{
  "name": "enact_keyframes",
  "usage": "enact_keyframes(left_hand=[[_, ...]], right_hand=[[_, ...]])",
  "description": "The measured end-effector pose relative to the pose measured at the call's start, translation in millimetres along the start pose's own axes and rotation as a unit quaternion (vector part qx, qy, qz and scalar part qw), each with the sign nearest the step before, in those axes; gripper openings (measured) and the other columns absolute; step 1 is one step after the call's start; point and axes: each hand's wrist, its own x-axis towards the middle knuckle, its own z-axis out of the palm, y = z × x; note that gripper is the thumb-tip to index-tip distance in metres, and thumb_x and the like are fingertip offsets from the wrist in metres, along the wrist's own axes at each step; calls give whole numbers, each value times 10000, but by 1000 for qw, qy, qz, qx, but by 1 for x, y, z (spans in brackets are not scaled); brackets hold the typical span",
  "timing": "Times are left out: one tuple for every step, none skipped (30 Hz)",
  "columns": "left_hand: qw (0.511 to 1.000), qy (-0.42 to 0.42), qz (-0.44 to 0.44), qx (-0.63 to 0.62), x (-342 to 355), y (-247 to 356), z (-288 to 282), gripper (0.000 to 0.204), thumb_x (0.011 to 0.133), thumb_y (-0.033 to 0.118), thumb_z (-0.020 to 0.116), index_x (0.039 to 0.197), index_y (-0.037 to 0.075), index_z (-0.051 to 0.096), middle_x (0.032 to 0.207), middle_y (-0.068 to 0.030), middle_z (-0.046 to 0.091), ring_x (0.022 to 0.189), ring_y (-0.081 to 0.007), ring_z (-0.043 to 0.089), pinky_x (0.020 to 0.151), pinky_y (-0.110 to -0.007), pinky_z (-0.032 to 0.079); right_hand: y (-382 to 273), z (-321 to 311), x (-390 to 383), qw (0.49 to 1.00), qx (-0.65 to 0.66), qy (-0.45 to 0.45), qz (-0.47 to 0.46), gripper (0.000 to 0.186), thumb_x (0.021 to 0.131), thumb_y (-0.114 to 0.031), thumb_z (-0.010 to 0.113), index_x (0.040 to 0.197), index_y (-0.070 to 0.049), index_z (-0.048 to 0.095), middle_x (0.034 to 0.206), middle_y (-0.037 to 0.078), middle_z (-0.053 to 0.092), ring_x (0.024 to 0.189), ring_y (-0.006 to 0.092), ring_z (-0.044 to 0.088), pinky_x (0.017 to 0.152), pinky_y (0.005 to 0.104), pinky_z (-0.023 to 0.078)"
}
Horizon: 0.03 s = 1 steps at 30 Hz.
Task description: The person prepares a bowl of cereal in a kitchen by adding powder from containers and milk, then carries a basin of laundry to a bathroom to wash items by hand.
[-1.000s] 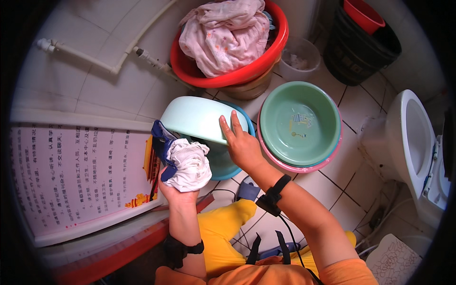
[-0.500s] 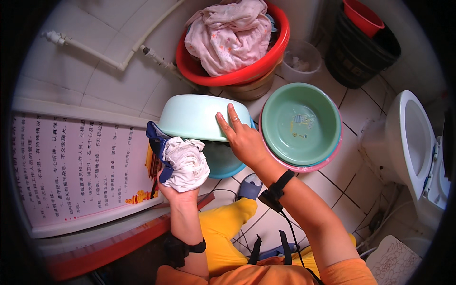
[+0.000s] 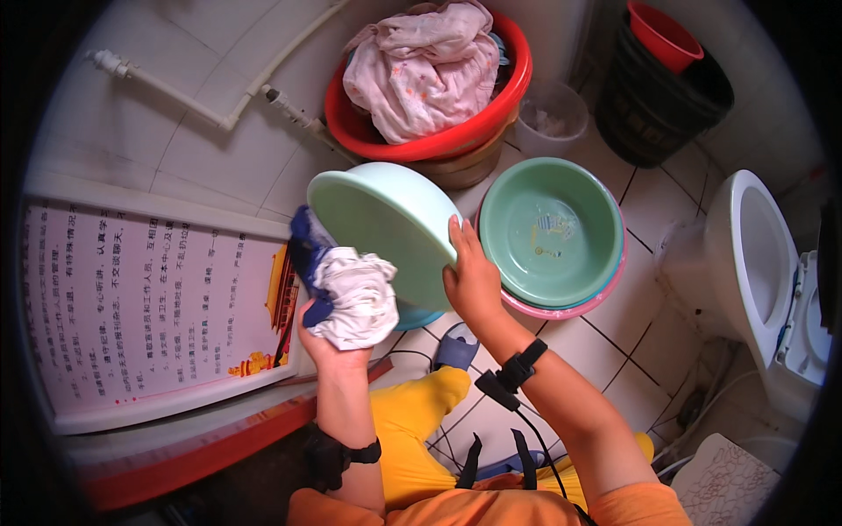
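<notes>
My left hand [image 3: 333, 349] is closed from below around a bundled white cloth [image 3: 358, 302], with a navy cloth [image 3: 311, 254] hanging at its left side. My right hand [image 3: 475, 279] grips the right edge of a pale mint basin [image 3: 373, 223]. That basin is tipped up on its side, its hollow turned toward the cloth bundle. Under it, part of a blue basin [image 3: 419, 319] shows; the rest is covered. Just right of my right hand, a green basin [image 3: 553, 232] sits stacked over a pink-rimmed basin [image 3: 570, 313] on the floor.
Behind stands a red tub [image 3: 469, 140] heaped with pink fabric [image 3: 421, 74]. A clear bin [image 3: 551, 118] and a black bucket [image 3: 645, 118] with a red pail [image 3: 664, 37] are at the back right. A toilet [image 3: 745, 280] is at right, a printed board [image 3: 167, 316] at left.
The mint basin has turned from bottom-up to on its side, showing its inside. My right hand has shifted from lying on its outside to gripping its edge. The cloth bundle moved slightly right.
</notes>
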Motion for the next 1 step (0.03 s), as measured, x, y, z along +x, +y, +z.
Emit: enact_keyframes(left_hand=[[945,150,176,232,-1,6,-10,217,796,107,504,966,-23,540,830,-154,576,715,-246,575,678,-295,506]], right_hand=[[-2,1,-6,999,27,-13,38,804,658,-6,600,1391,-151,303,1339,256,372,1100,386,516,835,382,494]])
